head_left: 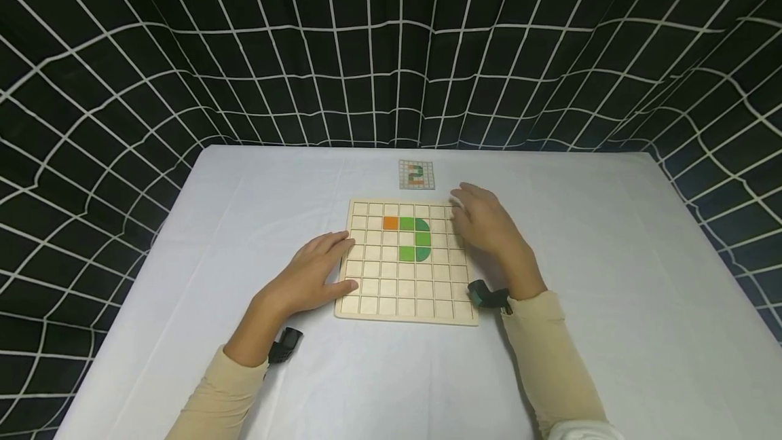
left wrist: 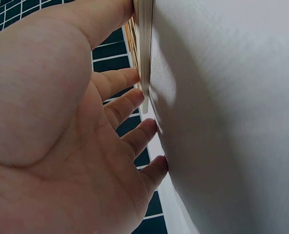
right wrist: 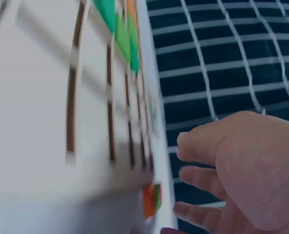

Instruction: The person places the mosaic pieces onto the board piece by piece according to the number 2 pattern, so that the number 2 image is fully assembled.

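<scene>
A wooden grid board (head_left: 391,288) lies on the table with one orange square tile (head_left: 390,223), several green square tiles (head_left: 423,239) and two darker green rounded tiles (head_left: 422,254), forming a hooked curve. My left hand (head_left: 308,277) rests at the board's left edge, fingers spread and thumb over the rim. In the left wrist view its fingertips (left wrist: 143,131) reach the edge and the cloth. My right hand (head_left: 485,219) is at the board's upper right edge, fingers loosely bent, nothing seen between them. Near it, in the right wrist view, are small orange and green pieces (right wrist: 150,201), hidden in the head view.
Behind the board lies a small card (head_left: 417,174) printed with a grid and a coloured figure like a 2. White cloth (head_left: 244,223) covers the table. A black curtain with white grid lines (head_left: 397,53) surrounds it. Each wrist wears a black camera (head_left: 286,345).
</scene>
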{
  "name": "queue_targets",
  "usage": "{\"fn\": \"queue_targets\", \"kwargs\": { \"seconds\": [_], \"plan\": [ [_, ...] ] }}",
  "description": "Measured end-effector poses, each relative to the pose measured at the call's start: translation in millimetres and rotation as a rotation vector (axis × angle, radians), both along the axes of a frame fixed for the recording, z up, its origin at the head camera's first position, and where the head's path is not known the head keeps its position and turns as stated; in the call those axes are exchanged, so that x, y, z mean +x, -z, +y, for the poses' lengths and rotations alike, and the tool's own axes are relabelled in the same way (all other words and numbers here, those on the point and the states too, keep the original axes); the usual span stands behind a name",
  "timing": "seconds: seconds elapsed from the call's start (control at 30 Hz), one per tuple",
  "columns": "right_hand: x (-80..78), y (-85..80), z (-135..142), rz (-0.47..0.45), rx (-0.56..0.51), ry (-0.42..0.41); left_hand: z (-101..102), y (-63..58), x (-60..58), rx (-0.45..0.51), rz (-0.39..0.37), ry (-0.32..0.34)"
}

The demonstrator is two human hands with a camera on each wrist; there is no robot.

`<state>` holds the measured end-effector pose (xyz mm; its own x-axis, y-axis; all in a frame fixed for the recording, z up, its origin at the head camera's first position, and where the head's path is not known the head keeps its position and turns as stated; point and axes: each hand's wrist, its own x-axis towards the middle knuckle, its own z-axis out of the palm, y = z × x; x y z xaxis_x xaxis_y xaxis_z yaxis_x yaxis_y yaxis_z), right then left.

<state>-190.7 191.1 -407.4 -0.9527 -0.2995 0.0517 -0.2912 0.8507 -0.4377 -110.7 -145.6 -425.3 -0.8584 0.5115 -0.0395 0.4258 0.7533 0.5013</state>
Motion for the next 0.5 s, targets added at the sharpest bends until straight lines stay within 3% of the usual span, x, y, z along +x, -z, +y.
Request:
{"fn": "queue_targets", "kwargs": {
  "seconds": [0.2,0.5],
  "plan": [
    [-6.3,10.0,10.1,-0.078,0.095,0.006,-0.7,-0.3,0.8,0.001,-0.004,-0.002],
    [-4.2,7.6,15.6,-0.076,0.117,0.084,-0.4,1.0,-0.4,0.007,-0.001,0.004]
  ]
}}
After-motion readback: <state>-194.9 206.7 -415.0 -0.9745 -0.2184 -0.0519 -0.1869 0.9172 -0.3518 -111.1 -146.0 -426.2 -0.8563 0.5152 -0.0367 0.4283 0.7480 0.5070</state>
